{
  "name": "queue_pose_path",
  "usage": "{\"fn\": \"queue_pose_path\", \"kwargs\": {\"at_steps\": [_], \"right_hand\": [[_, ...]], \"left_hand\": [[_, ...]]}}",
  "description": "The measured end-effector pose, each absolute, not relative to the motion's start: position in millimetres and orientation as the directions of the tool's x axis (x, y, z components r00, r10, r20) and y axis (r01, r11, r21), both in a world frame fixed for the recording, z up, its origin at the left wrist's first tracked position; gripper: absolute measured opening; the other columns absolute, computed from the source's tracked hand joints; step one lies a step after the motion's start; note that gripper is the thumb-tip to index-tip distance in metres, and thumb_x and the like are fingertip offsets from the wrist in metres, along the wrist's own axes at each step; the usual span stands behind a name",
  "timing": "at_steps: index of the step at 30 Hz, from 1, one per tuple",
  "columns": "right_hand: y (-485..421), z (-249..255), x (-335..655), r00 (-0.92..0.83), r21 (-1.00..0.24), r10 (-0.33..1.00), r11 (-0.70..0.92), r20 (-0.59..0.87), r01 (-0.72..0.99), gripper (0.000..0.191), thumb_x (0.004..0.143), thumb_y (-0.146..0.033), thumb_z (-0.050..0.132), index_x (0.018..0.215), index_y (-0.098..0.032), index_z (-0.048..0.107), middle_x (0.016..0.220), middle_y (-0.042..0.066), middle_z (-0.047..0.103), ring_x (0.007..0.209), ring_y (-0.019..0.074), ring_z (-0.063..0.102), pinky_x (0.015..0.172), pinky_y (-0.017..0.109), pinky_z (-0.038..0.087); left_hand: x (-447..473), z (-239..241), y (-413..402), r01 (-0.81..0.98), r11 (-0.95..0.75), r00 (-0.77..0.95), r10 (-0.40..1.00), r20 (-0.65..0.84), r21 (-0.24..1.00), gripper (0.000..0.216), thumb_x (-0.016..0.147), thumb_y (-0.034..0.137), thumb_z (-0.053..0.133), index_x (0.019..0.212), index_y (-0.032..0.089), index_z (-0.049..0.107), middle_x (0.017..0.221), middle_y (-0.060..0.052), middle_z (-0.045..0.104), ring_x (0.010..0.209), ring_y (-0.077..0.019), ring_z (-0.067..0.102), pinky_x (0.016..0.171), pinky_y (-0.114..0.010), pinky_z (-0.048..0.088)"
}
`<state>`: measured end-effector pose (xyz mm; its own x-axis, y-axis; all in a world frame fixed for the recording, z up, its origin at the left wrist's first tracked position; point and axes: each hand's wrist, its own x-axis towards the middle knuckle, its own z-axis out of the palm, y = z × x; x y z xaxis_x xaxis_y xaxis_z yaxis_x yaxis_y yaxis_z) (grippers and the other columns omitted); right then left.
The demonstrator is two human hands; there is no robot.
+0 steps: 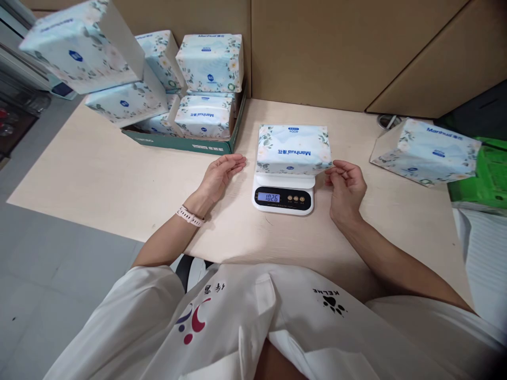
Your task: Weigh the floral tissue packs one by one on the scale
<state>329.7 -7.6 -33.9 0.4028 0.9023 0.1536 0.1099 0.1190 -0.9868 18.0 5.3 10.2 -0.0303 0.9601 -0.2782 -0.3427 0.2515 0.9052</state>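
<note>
A pack of tissues (pixel 293 149), pale blue and white with a floral print, lies on the platform of a white kitchen scale (pixel 283 203). The lit display seems to show the digits 1026; a decimal point cannot be made out. To the left of the scale, my left hand (pixel 222 177) rests on its side on the table, open, fingers stretched toward the pack and apart from it. My right hand (pixel 347 187) is beside the pack's lower right corner, fingers loosely bent and holding nothing. Whether its fingertips touch the wrapper is unclear.
A green cardboard tray (pixel 178 141) at back left holds several stacked tissue packs (pixel 209 63). Another tissue pack (pixel 430 150) stands at the right, beside a bright green object (pixel 493 177). Brown panels (pixel 309 53) border the table's back, with a cable hole (pixel 386 121) near them.
</note>
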Motion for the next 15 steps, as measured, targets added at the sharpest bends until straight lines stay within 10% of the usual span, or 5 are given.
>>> {"fn": "queue_pose_path", "kwargs": {"at_steps": [9, 15], "right_hand": [[-9, -34, 329, 0.407, -0.986, 0.900, 0.118, 0.156, 0.116, 0.020, 0.093, -0.041, 0.069, 0.108, -0.027, 0.070, 0.091, 0.001, 0.070, 0.080, 0.0177, 0.065, 0.081, 0.040, 0.059], [-22, -23, 324, 0.285, -0.953, 0.917, 0.229, 0.279, 0.198, 0.048, 0.100, -0.067, 0.055, 0.126, -0.030, 0.071, 0.124, 0.005, 0.074, 0.121, 0.0233, 0.070, 0.116, 0.050, 0.054]], "left_hand": [[17, 8, 6, -0.341, 0.235, -0.010, 0.967, -0.253, 0.910, 0.011, 0.091, 0.017, 0.070, 0.096, 0.016, 0.080, 0.109, -0.010, 0.082, 0.109, -0.0197, 0.077, 0.123, -0.041, 0.050], [22, 18, -7, -0.125, 0.059, 0.111, 0.993, -0.046, 0.990, 0.029, 0.096, 0.032, 0.076, 0.123, 0.025, 0.080, 0.150, -0.006, 0.071, 0.158, -0.0300, 0.049, 0.136, -0.043, 0.031]]}}
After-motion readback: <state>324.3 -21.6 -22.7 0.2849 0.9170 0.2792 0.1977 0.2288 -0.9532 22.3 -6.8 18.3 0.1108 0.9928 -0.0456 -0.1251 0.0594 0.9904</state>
